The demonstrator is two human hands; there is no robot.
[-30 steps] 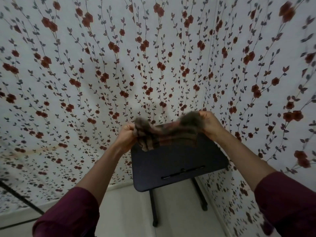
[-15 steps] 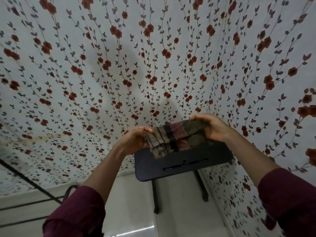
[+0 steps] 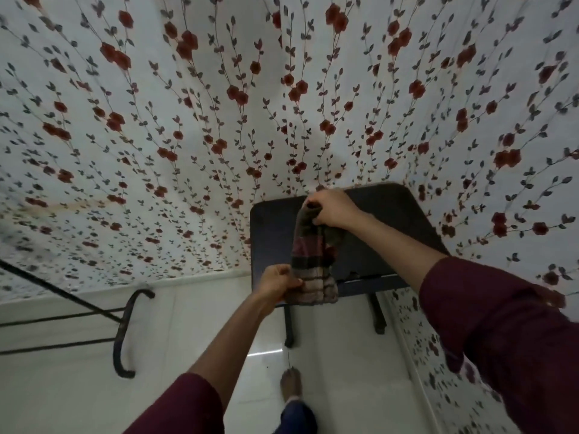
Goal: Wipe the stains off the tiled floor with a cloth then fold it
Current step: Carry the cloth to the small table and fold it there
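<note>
Two hands on one cloth (image 3: 313,261), held in the air above a small dark counter (image 3: 272,233). The cloth is striped in brown, maroon and pale bands, folded into a narrow strip. Its long axis runs near-to-far from the wearer: the near end low and toward the body, the far end raised toward the wall. The stripes cross the strip's width.

Left hand (image 3: 277,285): fingers curled round the near, pale end of the cloth, thumb on top, gripping it at the counter's front edge. Right hand (image 3: 333,209): fingers pinched closed on the far, dark end, knuckles up, over the middle of the counter top. The cloth sags slightly between the two grips; whether it touches the counter cannot be told.

The counter stands on dark legs (image 3: 289,327) in a corner, on a pale glossy tiled floor (image 3: 194,333). Walls (image 3: 219,120) on both sides are white with red flowers and dark leafy vines. A bare foot (image 3: 290,383) rests on the floor below the hands. Maroon sleeves (image 3: 501,333) are pushed up both forearms. A curved dark bar (image 3: 123,333) and thin black rods sit at left, low on the floor.
</note>
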